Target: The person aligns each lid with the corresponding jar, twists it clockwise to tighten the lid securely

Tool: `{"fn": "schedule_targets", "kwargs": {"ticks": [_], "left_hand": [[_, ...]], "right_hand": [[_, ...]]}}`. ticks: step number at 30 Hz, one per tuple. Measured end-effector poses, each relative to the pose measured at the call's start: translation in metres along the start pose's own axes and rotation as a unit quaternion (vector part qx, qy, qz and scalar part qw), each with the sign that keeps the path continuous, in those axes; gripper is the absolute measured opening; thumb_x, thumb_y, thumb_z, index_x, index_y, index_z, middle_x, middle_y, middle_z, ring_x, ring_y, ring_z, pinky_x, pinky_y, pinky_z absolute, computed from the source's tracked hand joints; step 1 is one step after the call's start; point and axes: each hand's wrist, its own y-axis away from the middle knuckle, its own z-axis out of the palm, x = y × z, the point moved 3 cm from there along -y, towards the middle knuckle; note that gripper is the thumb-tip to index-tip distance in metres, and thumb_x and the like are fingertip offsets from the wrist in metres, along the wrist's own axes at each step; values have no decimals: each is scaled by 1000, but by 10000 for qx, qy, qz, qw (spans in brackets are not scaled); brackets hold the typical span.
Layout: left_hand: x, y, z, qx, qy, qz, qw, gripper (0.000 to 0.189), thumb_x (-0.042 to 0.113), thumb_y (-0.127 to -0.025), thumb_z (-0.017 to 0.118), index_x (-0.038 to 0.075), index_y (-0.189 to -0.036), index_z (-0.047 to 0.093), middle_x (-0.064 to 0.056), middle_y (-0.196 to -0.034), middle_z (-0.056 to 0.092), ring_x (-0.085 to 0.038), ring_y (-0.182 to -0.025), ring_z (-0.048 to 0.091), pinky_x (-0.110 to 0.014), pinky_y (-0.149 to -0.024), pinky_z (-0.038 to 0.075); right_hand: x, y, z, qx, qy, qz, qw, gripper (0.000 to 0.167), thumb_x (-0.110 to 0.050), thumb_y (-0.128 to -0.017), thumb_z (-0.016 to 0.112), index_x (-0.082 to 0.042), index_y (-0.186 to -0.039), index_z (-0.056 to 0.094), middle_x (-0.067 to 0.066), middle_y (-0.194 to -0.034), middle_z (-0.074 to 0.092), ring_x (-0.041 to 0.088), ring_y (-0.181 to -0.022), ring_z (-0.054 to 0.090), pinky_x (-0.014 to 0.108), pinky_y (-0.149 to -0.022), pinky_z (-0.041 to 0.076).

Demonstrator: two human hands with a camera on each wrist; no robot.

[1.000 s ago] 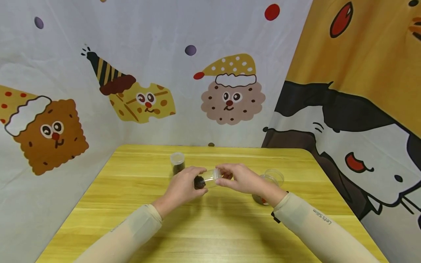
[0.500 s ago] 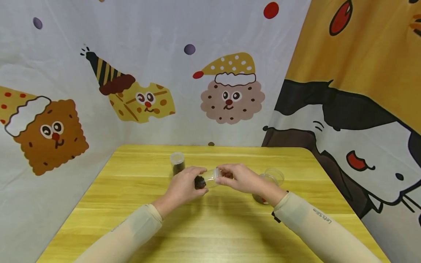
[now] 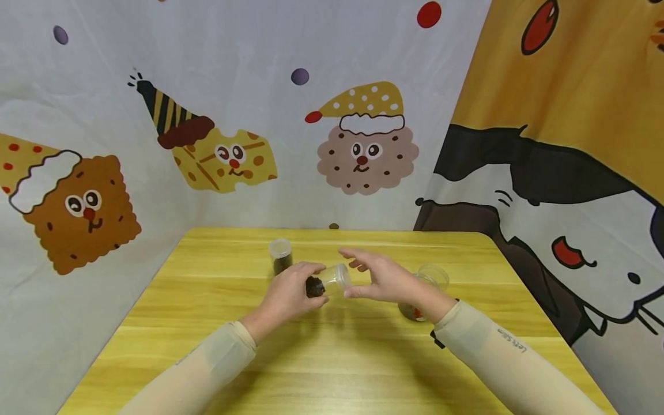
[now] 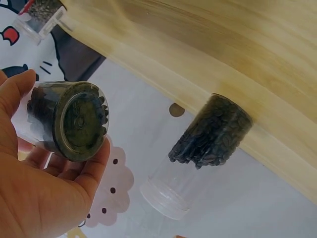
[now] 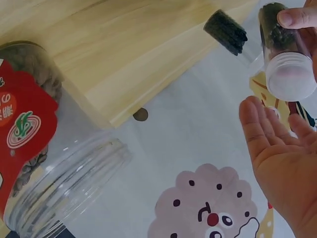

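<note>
My left hand (image 3: pixel 290 291) grips a small clear jar (image 3: pixel 332 280) and holds it tilted above the table, its lid end toward the right. Dark seed-like pieces (image 4: pixel 42 111) lie toward the base end of this jar. Its pale translucent lid (image 5: pixel 291 82) is on. Beside that lid, my right hand (image 3: pixel 384 278) is spread, thumb and fingers apart around the lid end and gripping nothing. A similar lidded jar (image 4: pixel 213 131), about half full of dark seed-like pieces, stands upright on the table behind my left hand.
A larger clear jar (image 5: pixel 29 114) with a red label and grey-brown contents stands on the right, partly behind my right wrist in the head view. A clear round disc (image 3: pixel 436 278) shows by its top. The wood-pattern table (image 3: pixel 332 369) ends at a printed cloth (image 3: pixel 249 57).
The right fingers have come off the jar's lid and spread apart. My left hand keeps its grip on the tilted jar in nearly the same place.
</note>
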Motion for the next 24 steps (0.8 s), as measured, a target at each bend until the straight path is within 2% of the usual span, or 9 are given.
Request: {"fn": "schedule_targets", "kwargs": {"ticks": [4, 8, 17, 24], "left_hand": [[2, 0, 0, -53, -5, 14, 10000, 66, 36, -82, 95, 15, -139, 69, -6, -137, 72, -28, -122, 72, -50, -99, 62], [3, 0, 0, -51, -1, 33, 10000, 66, 36, -82, 95, 15, -138, 69, -6, -136, 73, -28, -122, 71, -49, -99, 62], [5, -1, -1, 10, -22, 128, 9999, 64, 34, -81, 95, 15, -137, 70, -6, -134, 74, -28, -120, 72, -48, -97, 62], [6, -2, 0, -50, -96, 134, 9999, 64, 38, -83, 94, 16, -138, 69, -4, -136, 73, -27, -122, 71, -47, -98, 62]], "right_hand": [[-2, 0, 0, 65, 149, -345, 9993, 80, -33, -93, 86, -16, -161, 48, 11, -153, 62, 29, -124, 72, 50, -104, 60], [-2, 0, 2, 102, 287, -453, 9985, 70, -29, -93, 87, -14, -154, 56, 9, -144, 69, 24, -116, 75, 41, -95, 64], [1, 0, 3, -9, 0, -254, 9997, 67, -31, -96, 83, -11, -154, 56, 7, -136, 73, 26, -111, 77, 32, -88, 63], [3, 1, 4, -84, -105, -129, 9998, 68, -39, -99, 78, -9, -155, 55, 5, -127, 76, 19, -107, 77, 23, -78, 59]]}}
